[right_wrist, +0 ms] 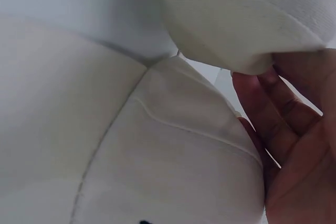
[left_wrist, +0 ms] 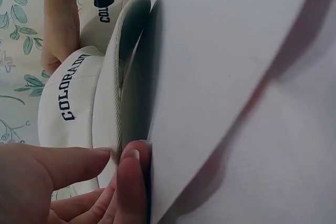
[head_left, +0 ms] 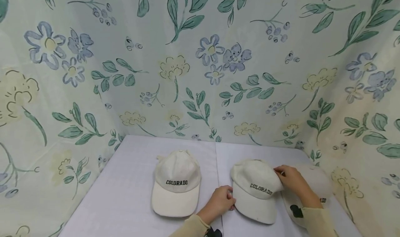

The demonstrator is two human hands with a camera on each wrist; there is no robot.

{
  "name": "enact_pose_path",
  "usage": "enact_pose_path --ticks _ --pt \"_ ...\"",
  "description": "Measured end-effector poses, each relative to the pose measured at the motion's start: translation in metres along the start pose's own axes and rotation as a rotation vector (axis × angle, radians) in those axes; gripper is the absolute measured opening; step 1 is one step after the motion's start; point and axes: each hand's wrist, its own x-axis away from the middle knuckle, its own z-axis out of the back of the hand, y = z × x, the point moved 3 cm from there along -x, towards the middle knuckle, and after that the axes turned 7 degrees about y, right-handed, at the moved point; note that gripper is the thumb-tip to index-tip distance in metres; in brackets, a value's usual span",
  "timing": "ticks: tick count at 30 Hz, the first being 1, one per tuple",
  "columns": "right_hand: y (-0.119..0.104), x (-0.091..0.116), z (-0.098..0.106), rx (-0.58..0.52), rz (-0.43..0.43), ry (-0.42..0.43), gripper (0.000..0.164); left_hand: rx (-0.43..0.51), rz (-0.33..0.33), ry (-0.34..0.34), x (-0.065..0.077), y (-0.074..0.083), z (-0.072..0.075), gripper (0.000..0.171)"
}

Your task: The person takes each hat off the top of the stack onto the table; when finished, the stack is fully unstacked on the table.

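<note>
A white baseball cap lettered COLORADO lies tilted on the table, brim toward me, between my hands. My left hand pinches the side edge of its brim; in the left wrist view thumb and fingertips meet at the brim. With my right hand I pinch the right side of its crown, and the right wrist view shows the fabric between thumb and fingers. Just beneath and right of that hand sits another white cap, partly hidden by my right forearm.
To the left rests a third white COLORADO cap, brim toward me. A white cloth with a crease down its middle covers the table. Floral curtains close off the back and both sides.
</note>
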Motion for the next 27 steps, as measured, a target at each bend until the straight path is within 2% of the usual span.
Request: enact_pose_path --ticks 9,15,27 --pt "-0.0015 -0.0008 -0.0012 0.016 -0.028 -0.038 0.026 -0.141 -0.038 -0.03 -0.0048 0.0037 -0.0003 0.043" --pt "0.0003 -0.0031 -0.0022 0.025 -0.026 -0.055 0.024 -0.225 -0.016 -0.042 -0.0053 0.0076 0.0001 0.045" --pt "0.0014 -0.0056 -0.0056 0.037 -0.058 -0.09 0.022 -0.254 -0.008 -0.043 -0.0035 0.0072 0.0007 0.049"
